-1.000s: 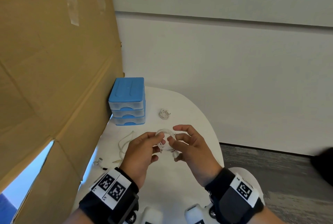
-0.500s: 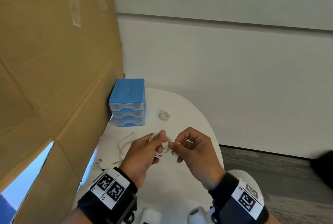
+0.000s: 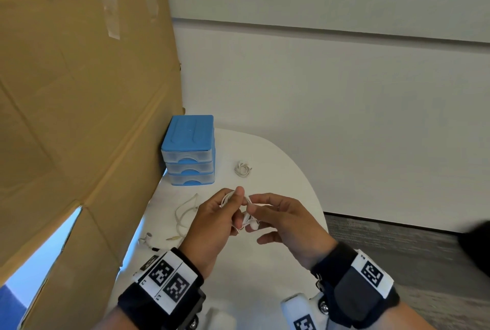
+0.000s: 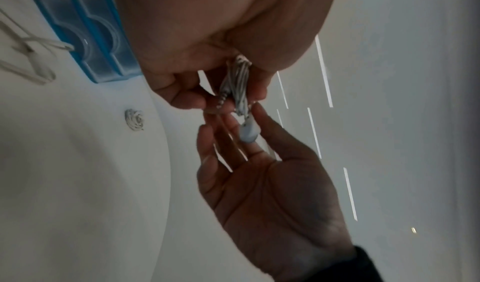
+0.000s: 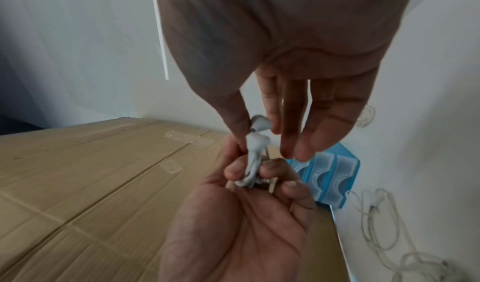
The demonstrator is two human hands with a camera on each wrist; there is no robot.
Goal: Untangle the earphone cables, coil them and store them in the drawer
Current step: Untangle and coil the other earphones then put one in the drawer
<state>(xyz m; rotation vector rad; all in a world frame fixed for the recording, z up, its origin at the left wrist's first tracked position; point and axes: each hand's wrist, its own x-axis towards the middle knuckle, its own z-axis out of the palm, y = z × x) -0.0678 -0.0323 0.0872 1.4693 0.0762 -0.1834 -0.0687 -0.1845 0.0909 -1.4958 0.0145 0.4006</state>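
Above the white table (image 3: 281, 176), my left hand (image 3: 233, 207) grips a coiled white earphone bundle (image 3: 248, 219) between thumb and curled fingers. The bundle (image 5: 250, 167) stands up out of that fist. Just right of it, my right hand (image 3: 262, 210) pinches one earbud (image 5: 259, 123) at the bundle's end between thumb and forefinger, with its other fingers straight. A second, coiled earphone (image 3: 242, 169) lies further back on the table. A third, loose earphone cable (image 3: 183, 215) sprawls at the left. The blue three-drawer unit (image 3: 189, 150) stands at the back left with its drawers pushed in.
A tall cardboard sheet (image 3: 79, 91) runs along the table's left side, right behind the drawer unit. A white wall closes the back. The table's rounded right edge drops to grey carpet (image 3: 397, 244).
The open loop held between both hands has been gathered into a tight bundle in my left hand. My right hand has shifted to pinch the earbud end.
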